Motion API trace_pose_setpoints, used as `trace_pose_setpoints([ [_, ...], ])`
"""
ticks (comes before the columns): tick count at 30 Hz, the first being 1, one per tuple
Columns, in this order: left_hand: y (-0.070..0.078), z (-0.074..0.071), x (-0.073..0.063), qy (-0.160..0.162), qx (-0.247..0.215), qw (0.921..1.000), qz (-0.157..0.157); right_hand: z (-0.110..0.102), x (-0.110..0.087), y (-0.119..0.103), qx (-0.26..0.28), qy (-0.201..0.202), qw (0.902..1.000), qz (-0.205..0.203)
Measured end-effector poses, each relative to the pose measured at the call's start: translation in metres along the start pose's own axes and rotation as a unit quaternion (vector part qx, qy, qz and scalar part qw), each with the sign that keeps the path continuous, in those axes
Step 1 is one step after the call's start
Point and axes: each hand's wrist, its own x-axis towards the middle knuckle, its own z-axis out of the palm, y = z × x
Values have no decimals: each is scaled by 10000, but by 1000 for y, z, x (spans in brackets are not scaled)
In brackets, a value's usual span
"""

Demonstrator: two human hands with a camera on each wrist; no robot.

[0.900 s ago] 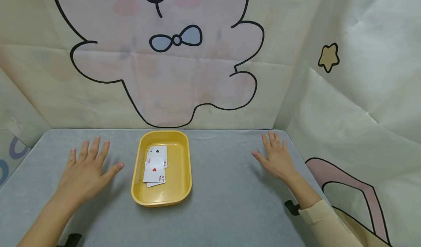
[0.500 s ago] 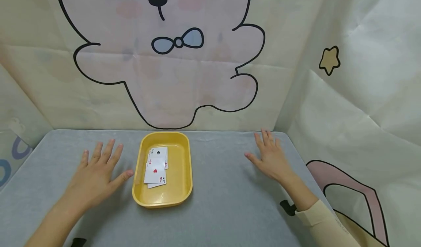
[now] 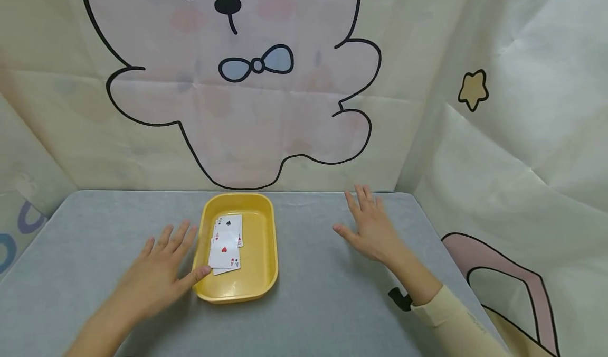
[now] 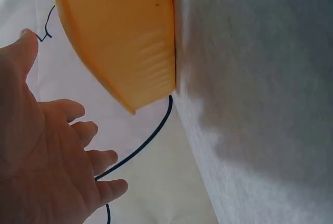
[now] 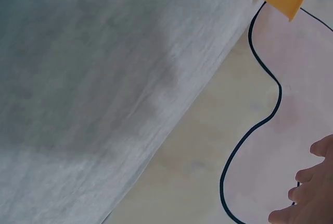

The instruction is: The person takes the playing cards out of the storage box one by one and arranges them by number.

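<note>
A yellow plastic tray (image 3: 260,272) stands on the table, with several playing cards (image 3: 225,251) overlapping in its left half; a two of spades and an ace of hearts show. My left hand (image 3: 159,272) hovers palm down at the tray's left side, fingers spread, its thumb overlapping the rim in the head view. The left wrist view shows this hand (image 4: 47,156) beside the tray's outer wall (image 4: 119,36), holding nothing. To the right of the tray, my right hand (image 3: 372,233) is held over the table with its fingers extended and nothing in it.
A grey cloth covers the table (image 3: 304,315). Behind it hangs a curtain (image 3: 309,130) printed with a cartoon animal, and another printed sheet (image 3: 513,146) lines the right side. A black wrist strap piece (image 3: 400,299) sits below my right wrist.
My left hand has moved right, up to the tray's edge. The right hand has moved left toward the tray. The tray and cards stay in place.
</note>
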Motion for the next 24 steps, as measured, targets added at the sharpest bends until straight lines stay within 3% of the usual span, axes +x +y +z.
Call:
trace_pose_setpoints([
  [12, 15, 17, -4, -40, -174, 9998, 86, 8, 12, -35, -119, -41, 9987, -489],
  [24, 14, 19, -3, -193, -221, 9996, -36, 13, 21, -69, 29, -145, 9962, -855],
])
